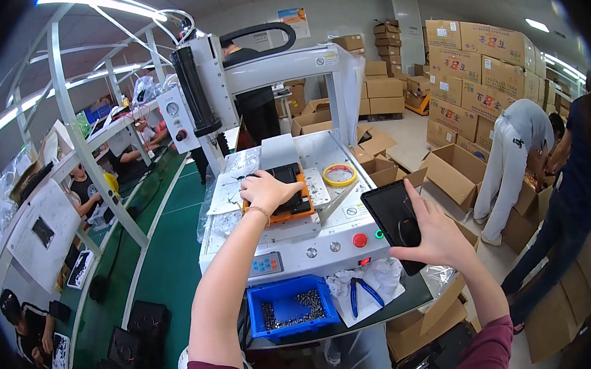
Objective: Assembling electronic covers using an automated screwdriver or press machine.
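Note:
My left hand [273, 191] lies with thumb and fingers apart across an orange fixture [296, 216] on the machine's bed. A black part [285, 174] sits in that fixture, partly hidden under the hand. My right hand [436, 233] holds a flat, rectangular black plastic housing [388, 209], tilted, at the machine's right front corner. The thumb is at the housing's lower part and the fingers are along its right edge. A round dark shape shows on its face. Behind the fixture rises the white benchtop machine [281, 72] with its black cylinder [195, 89].
A blue bin [256, 304] of small metal screws stands before the machine, beside blue-handled pliers [362, 295] on white paper. A yellow tape roll [339, 175] lies on the bed. Green conveyor [171, 262] runs left. Cartons [453, 166] and two people stand at right.

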Demonstrator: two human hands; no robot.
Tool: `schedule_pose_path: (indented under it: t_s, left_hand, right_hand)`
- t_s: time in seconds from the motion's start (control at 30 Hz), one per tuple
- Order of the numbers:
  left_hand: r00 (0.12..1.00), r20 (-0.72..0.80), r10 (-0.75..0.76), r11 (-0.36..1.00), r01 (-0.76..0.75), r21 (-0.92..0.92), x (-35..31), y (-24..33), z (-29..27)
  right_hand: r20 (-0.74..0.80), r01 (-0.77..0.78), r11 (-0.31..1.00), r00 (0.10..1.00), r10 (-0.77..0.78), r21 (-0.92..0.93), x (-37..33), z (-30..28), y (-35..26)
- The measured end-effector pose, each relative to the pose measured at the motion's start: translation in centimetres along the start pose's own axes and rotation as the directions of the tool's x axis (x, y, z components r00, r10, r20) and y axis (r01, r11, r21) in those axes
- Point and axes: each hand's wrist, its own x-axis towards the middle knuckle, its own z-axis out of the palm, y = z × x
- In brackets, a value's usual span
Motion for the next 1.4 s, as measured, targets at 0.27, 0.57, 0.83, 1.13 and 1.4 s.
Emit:
schedule_pose_path:
  t_s: [0.27, 0.57, 0.83, 1.13, 1.4]
  left_hand:
    - [0.994, -0.111, -0.024, 0.982, 0.003, -0.187, -0.1, -3.8, -6.6]
    - [0.992, -0.121, 0.035, 0.990, -0.051, -0.130, -9.4, -16.0, -11.1]
    - [0.997, -0.057, -0.059, 0.996, 0.055, -0.069, -17.1, -23.2, -12.8]
    - [0.999, -0.048, 0.010, 0.982, -0.019, -0.189, -18.4, -24.1, -10.5]
    - [0.988, -0.115, 0.104, 0.949, -0.133, -0.286, -22.4, -25.0, -9.6]
  right_hand:
    - [-0.025, 0.006, 1.000, 1.000, -0.007, -0.029, 10.0, 1.9, -6.1]
    - [0.195, -0.112, 0.987, 0.972, 0.132, -0.111, 19.5, 8.9, -17.9]
    - [0.243, -0.166, 0.970, 0.948, 0.207, -0.178, 21.4, 11.5, -20.0]
    - [0.164, -0.125, 0.992, 0.979, 0.122, 0.009, 24.1, 11.9, -17.1]
    - [-0.441, 0.309, 0.951, 0.853, -0.280, -0.006, 10.1, 9.8, -2.2]
